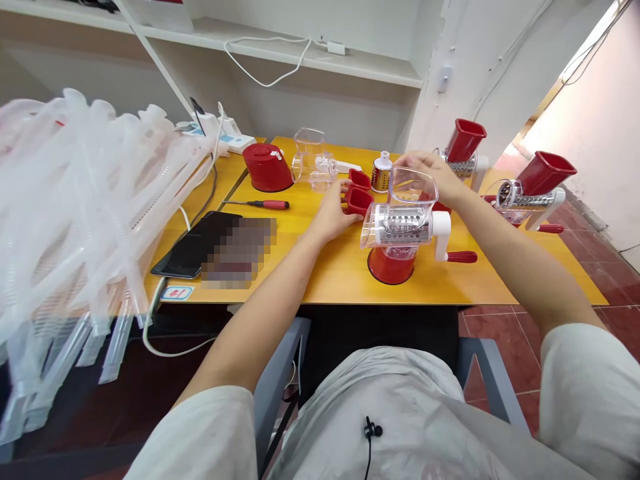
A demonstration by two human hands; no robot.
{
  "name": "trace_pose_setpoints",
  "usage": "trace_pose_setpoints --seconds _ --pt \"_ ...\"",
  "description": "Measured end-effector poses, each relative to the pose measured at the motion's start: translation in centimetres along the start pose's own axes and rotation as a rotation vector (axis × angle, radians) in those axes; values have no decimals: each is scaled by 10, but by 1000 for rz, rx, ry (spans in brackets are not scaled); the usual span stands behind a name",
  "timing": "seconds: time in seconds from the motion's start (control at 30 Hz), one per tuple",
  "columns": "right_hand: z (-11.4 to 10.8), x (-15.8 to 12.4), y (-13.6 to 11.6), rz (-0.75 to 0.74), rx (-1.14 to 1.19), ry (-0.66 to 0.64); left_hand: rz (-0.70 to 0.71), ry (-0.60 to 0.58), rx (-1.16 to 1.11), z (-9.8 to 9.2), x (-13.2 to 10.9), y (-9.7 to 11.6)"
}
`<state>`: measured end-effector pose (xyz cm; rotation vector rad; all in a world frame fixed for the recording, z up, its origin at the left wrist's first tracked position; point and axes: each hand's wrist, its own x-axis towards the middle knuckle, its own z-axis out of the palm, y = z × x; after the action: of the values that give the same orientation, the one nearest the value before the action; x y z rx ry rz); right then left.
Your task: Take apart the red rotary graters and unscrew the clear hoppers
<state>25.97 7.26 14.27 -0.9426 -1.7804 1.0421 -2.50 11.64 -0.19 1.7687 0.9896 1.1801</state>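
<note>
A rotary drum grater (403, 227) stands upright in front of me, with a clear hopper, a metal drum, a red base and a white crank with a red handle. My left hand (333, 210) is closed around the near one of two red food pushers (359, 200), left of the grater. Behind the hopper, my right hand (433, 175) has its fingers stretched out and slightly bent; the clear plastic partly covers the fingertips. Close to it stands a loose grater drum (381, 175) with a white top.
Two more drum graters with red pushers (466, 140) (545, 173) stand at the right. A red base (267, 168), a clear grater housing (313, 163) and a screwdriver (257, 204) lie back left. Nearer are a black tablet (197, 247) and, far left, piled clear plastic pieces (75, 220).
</note>
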Motion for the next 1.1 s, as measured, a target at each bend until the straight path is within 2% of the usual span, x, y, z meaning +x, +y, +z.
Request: trace_pose_setpoints --seconds 0.1,0.17,0.23,0.3,0.37,0.4,0.47,0.5,0.57,0.63,0.73,0.8,0.9,1.0,1.1 --pt "-23 -51 -23 -31 -13 124 63 84 41 -3 -3 -6" --pt "-29 -96 -38 -12 -153 174 108 152 55 -9 -8 -1" --pt "-28 -139 -46 23 -215 181 174 225 14 -14 -18 15" --pt "-23 -172 -48 64 -279 184 309 293 -90 -13 -33 40" --pt "-16 -191 -44 96 -328 180 402 268 -155 -3 -54 67" --pt "-13 -195 -42 104 -338 175 413 255 -176 5 -66 78" --pt "-6 -195 -37 98 -321 169 391 325 -238 23 -87 91" --pt "-2 -192 -35 89 -300 171 353 362 -263 31 -96 93" --pt "8 -185 -29 73 -251 180 237 346 -263 42 -109 89" --pt "17 -180 -24 76 -205 179 200 296 -219 45 -115 83" --pt "25 -178 -18 109 -139 153 270 260 -144 41 -115 78" --pt "21 -178 -15 139 -98 124 301 231 -109 40 -114 79" --pt "1 -175 -12 200 -36 24 289 148 -95 43 -113 83" --pt "-22 -163 0 294 79 -153 240 111 -137 44 -110 84" --pt "-34 -146 27 360 256 -328 220 86 -148 43 -106 82"
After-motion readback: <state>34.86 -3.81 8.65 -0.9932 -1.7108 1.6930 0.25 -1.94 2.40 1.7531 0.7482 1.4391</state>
